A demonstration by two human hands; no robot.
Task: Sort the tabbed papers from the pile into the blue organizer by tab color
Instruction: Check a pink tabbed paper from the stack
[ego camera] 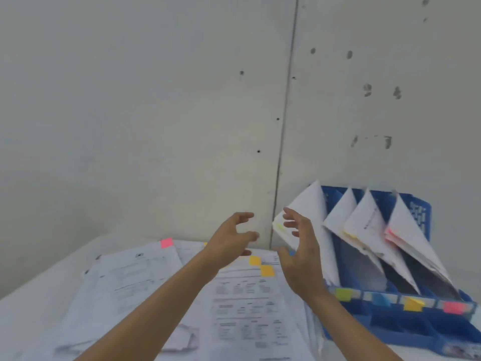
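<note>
Organizer: blue organizer (390, 324) stands at the right against the wall (156, 100), with its slots facing the person so that sheets can drop in from the front.
Slot labels: green (343, 294), blue (380, 299), orange (413, 304) and pink (454, 307) notes stick along the organizer's front rail, apparently one marking each slot's color.
Sorted papers: four leaning stacks sit in the organizer; the stack in the green slot (309, 204) shows a yellow-green tab, and the stack in the pink slot (406, 225) shows pink tabs, so the sorting looks well underway.
Pile: loose pile of papers (234, 295) lies flat on the table (31, 308) to the left of the organizer, with tabs sticking out so that their colors read at a glance.
Tabs left: pink tab (166, 242) lies far left of the organizer; two orange tabs (267, 270) lie just left of it.
Left hand: left hand (231, 238) hovers above the pile, left of the organizer, with fingers spread and loosely curled, holding nothing.
Right hand: right hand (302, 251) is raised before the green-slot stack, with fingers splayed and nothing held; I cannot tell whether the fingertips touch that stack's corner.
Arms: both forearms stretch forward and up toward the organizer's left end.
</note>
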